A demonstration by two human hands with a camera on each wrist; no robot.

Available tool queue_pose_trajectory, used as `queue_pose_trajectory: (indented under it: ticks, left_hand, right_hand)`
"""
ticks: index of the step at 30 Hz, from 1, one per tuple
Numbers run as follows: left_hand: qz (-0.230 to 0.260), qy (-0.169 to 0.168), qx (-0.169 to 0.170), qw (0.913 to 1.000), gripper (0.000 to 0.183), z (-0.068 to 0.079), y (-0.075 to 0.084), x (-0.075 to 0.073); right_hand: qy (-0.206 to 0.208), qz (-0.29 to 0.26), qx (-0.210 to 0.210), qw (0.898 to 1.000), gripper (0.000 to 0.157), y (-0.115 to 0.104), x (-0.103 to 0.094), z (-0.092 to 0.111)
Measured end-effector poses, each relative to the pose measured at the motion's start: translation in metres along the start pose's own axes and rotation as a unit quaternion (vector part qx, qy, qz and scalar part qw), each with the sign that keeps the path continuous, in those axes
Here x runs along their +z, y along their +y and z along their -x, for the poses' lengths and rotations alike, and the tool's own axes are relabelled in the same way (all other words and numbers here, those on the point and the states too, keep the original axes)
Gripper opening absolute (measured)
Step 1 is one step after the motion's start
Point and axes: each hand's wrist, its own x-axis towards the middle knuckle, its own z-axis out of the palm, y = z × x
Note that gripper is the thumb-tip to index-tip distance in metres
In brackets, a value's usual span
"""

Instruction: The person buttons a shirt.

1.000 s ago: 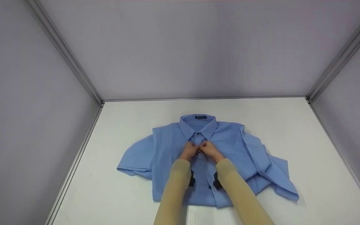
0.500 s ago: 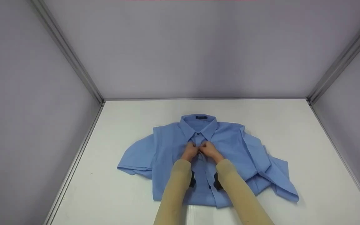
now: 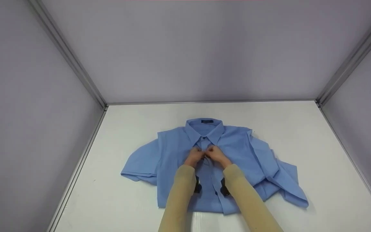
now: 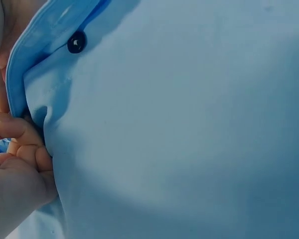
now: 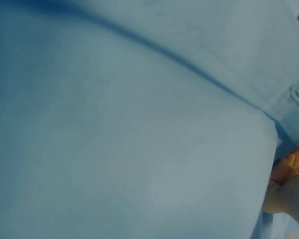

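A light blue button-up shirt point(image 3: 172, 154) lies front up, collar away from me, with a dark button point(image 3: 204, 138) at the neck. Just below the collar, my left hand point(image 3: 194, 157) pinches one front edge of the shirt. Beside it my right hand point(image 3: 217, 155) pinches the other front edge, fingertips nearly meeting the left ones. In the left wrist view, curled fingers point(image 4: 25, 134) hold the cloth near a dark button point(image 4: 76, 42). At the right wrist view's edge, a hand point(image 5: 291, 181) grips the cloth too. Whatever lies between the fingertips is hidden.
The shirt rests on a white table point(image 3: 114, 206) enclosed by grey panels point(image 3: 185, 51). One sleeve point(image 3: 142, 161) spreads to the left; the other sleeve point(image 3: 288, 183) lies folded at the right. Another dark button point(image 3: 216, 193) shows lower on the front, which hangs apart there.
Both hands stay at the same spot under the collar, with only slight finger and wrist shifts. The shirt lies as before.
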Motion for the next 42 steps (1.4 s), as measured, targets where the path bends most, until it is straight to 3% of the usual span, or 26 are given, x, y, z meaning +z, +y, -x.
queue_pose_trajectory:
  ticks: [1, 2, 3, 4, 6, 10, 13, 16, 17, 18, 19, 20, 23, 24, 28, 31, 33, 36, 38, 40, 42]
  left_hand:
    - [0.002, -0.002, 0.001, 1.0, 0.033, 0.026, 0.024, -0.005]
    - [0.004, -0.002, -0.004, 1.0, 0.033, 0.047, 0.043, -0.008]
    - [0.004, -0.003, -0.003, 1.0, 0.033, 0.059, 0.054, -0.01]
    - [0.006, -0.005, 0.002, 1.0, 0.034, 0.069, 0.061, -0.012]
    - [0.006, -0.006, 0.004, 1.0, 0.035, 0.068, 0.06, -0.012]
    - [-0.007, -0.001, 0.01, 0.9999, 0.035, 0.038, 0.032, -0.006]
    - [-0.012, 0.001, 0.039, 0.9992, 0.038, -0.009, -0.014, 0.003]
    - [-0.004, 0.004, 0.068, 0.9977, 0.042, -0.058, -0.062, 0.012]
    - [0.005, 0.003, 0.073, 0.9973, 0.043, -0.074, -0.077, 0.015]
    - [0.004, 0.007, 0.065, 0.9978, 0.042, -0.08, -0.082, 0.017]
    - [0.002, 0.013, 0.056, 0.9984, 0.041, -0.082, -0.084, 0.018]
    - [0.011, 0.007, 0.068, 0.9976, 0.04, -0.084, -0.086, 0.018]
    - [0.015, 0.003, 0.075, 0.9971, 0.039, -0.076, -0.079, 0.016]
    - [0.017, 0.0, 0.081, 0.9965, 0.039, -0.072, -0.076, 0.015]
    - [0.018, -0.009, 0.068, 0.9975, 0.04, -0.06, -0.063, 0.012]
    - [0.013, -0.013, 0.06, 0.998, 0.039, -0.058, -0.061, 0.011]
    - [-0.003, 0.001, 0.057, 0.9984, 0.038, -0.059, -0.061, 0.014]
    - [-0.01, 0.007, 0.056, 0.9984, 0.037, -0.076, -0.075, 0.018]
    - [-0.013, 0.012, 0.047, 0.9987, 0.038, -0.091, -0.088, 0.019]
    - [0.01, -0.006, 0.064, 0.9979, 0.04, -0.11, -0.108, 0.019]
    - [0.007, -0.007, 0.049, 0.9988, 0.041, -0.11, -0.108, 0.018]
  right_hand:
    - [0.001, 0.006, 0.027, 1.0, 0.021, -0.004, 0.0, 0.001]
    - [0.003, 0.001, 0.026, 1.0, 0.02, -0.003, 0.0, 0.001]
    - [0.004, -0.001, 0.027, 1.0, 0.02, -0.004, 0.0, 0.001]
    - [0.005, -0.003, 0.031, 1.0, 0.02, -0.004, 0.0, 0.001]
    - [0.006, 0.0, 0.032, 0.999, 0.021, -0.005, 0.001, 0.002]
    - [0.006, -0.002, 0.026, 1.0, 0.025, -0.002, 0.002, 0.0]
    - [0.004, -0.001, -0.006, 1.0, 0.031, -0.001, 0.003, 0.0]
    - [0.005, 0.022, 0.018, 1.0, 0.032, -0.026, 0.003, 0.01]
    - [0.002, 0.021, 0.004, 1.0, 0.034, -0.028, 0.002, 0.011]
    - [0.0, 0.009, -0.01, 1.0, 0.034, -0.031, 0.001, 0.013]
    - [-0.001, 0.011, -0.003, 1.0, 0.035, -0.036, 0.001, 0.015]
    - [-0.001, 0.016, 0.015, 1.0, 0.036, -0.044, 0.0, 0.018]
    - [-0.003, 0.006, 0.037, 0.999, 0.037, -0.048, -0.001, 0.018]
    - [-0.001, 0.015, 0.063, 0.998, 0.037, -0.055, -0.001, 0.019]
    - [-0.003, 0.013, 0.065, 0.998, 0.036, -0.068, -0.002, 0.025]
    - [-0.003, 0.008, 0.052, 0.999, 0.035, -0.097, -0.006, 0.041]
    - [0.003, 0.022, 0.099, 0.995, 0.034, -0.134, -0.008, 0.057]
    - [0.012, 0.031, 0.095, 0.995, 0.035, -0.156, -0.009, 0.067]
    - [0.013, 0.033, 0.085, 0.996, 0.036, -0.155, -0.009, 0.065]
    - [0.009, 0.029, 0.058, 0.998, 0.036, -0.125, -0.006, 0.052]
    - [0.001, 0.013, 0.03, 0.999, 0.036, -0.077, -0.002, 0.031]
